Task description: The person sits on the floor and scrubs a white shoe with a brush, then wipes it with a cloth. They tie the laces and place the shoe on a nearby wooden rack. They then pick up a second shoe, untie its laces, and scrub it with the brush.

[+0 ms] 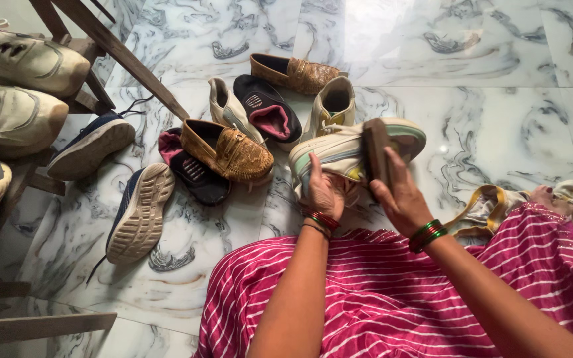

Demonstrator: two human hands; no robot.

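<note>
Marble floor [485, 79], white with grey veining, fills the view; a wooden rack [111, 50] stands at the left edge with pale sneakers [18, 86] on its shelves. The person sits on the floor, pink striped cloth [379, 298] over the lap.

Loose pile between rack and lap: two navy trainers [137, 212], soles showing; two tan loafers [230, 152]; two dark slippers with pink lining [268, 109]; one cream sneaker [334, 103] standing alone behind.

Work piece: a cream sneaker with green-edged sole [346, 149], held up just above the lap, sole turned toward the far floor. Left hand [325, 192] is clamped around its near end. Right hand [402, 199] is closed on a dark brush [376, 149], pressed flat against the sneaker's side.

Progress, judged only: one shoe under the brush; its mate and the rest of the pile show no clear sign either way, so the pile may be mostly unbrushed. Whether the rack pairs are finished, cannot tell.
</note>
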